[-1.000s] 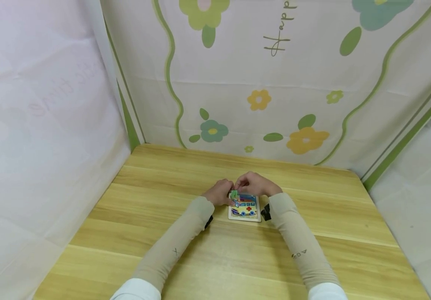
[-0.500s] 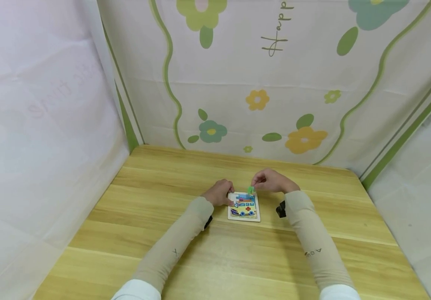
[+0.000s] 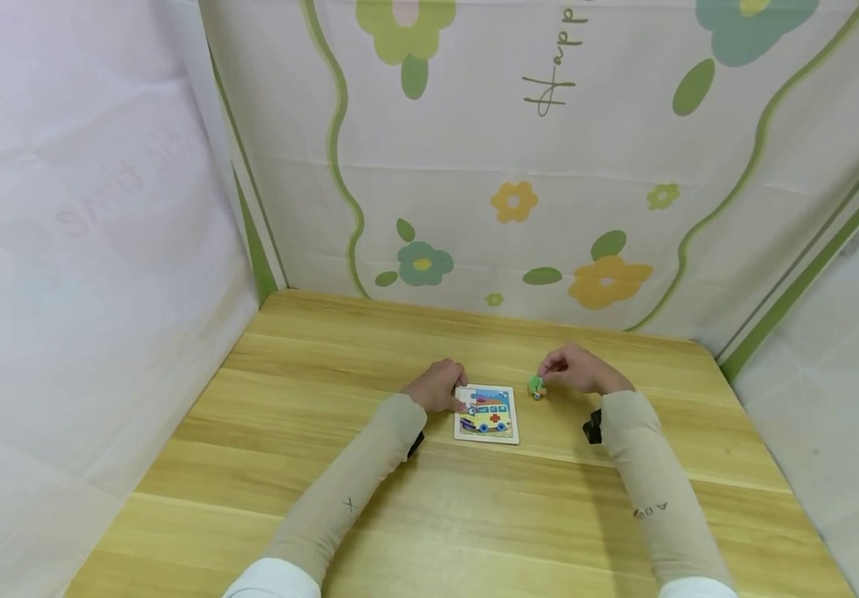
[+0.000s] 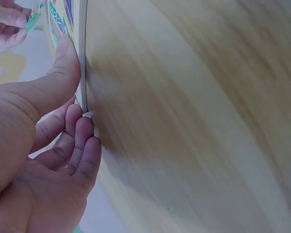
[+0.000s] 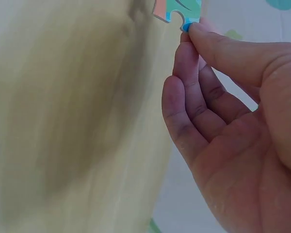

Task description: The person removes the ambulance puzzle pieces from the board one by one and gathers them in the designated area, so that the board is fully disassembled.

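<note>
Near the middle of the head frame, holding the left edge of a puzzle board (image 3: 515,428) in the left hand (image 3: 435,385), with a closed grip: thumb on top, fingertips along the side. Just right of that, lying flat on the tabletop (image 3: 370,531) and showing a yellow ambulance picture (image 3: 493,418), with a pale gap at the upper left, partly covered by the hand. Farther right, apart from the board, pinching a green puzzle piece (image 3: 537,385) between thumb and fingers of the right hand (image 3: 579,370). Too small to tell whether touching the tabletop. Judging from the layout, most of the picture seated, only one piece seen out, not yet released anywhere.
</note>
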Demonstrator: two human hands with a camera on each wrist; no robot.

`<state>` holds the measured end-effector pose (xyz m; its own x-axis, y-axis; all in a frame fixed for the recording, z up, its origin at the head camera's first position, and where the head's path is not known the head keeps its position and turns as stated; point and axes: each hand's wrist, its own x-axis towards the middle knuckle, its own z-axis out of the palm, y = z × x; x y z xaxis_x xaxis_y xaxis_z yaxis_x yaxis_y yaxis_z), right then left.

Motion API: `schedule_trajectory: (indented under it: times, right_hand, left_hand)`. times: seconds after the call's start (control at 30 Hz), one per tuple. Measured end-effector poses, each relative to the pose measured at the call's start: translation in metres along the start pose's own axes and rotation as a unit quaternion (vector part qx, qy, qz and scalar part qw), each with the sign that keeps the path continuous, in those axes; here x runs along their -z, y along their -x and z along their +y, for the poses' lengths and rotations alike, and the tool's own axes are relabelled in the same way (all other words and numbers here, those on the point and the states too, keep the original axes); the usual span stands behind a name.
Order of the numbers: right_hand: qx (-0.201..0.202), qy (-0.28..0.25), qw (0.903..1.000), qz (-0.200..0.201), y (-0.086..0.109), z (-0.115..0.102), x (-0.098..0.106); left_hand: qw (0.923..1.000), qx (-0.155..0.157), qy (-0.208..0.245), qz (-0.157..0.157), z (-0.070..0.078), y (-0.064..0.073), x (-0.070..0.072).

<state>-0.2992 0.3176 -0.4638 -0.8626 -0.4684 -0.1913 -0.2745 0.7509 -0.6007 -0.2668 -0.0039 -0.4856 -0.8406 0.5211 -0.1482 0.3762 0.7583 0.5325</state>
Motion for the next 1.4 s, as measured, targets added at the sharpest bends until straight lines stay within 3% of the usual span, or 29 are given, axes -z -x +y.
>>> schedule_trajectory:
  times: [0.37, 0.93, 1.17, 1.4]
  right_hand:
    - [-0.027, -0.016, 0.999, 0.033, 0.001, 0.016, -0.014]
    - [-0.029, 0.011, 0.9972, 0.068, -0.002, 0.016, -0.023]
    - [-0.035, 0.006, 0.9976, 0.059, -0.002, 0.012, -0.02]
    - [0.003, 0.012, 0.9992, 0.037, -0.002, -0.006, -0.016]
  left_hand:
    - [0.9997, 0.022, 0.002, -0.008, 0.002, 0.0, -0.003]
    - [0.9999, 0.015, -0.002, -0.001, 0.005, 0.004, 0.0]
    - [0.9999, 0.017, -0.001, -0.001, 0.004, 0.004, 0.0]
    - [0.9999, 0.014, -0.005, -0.007, 0.003, 0.003, 0.0]
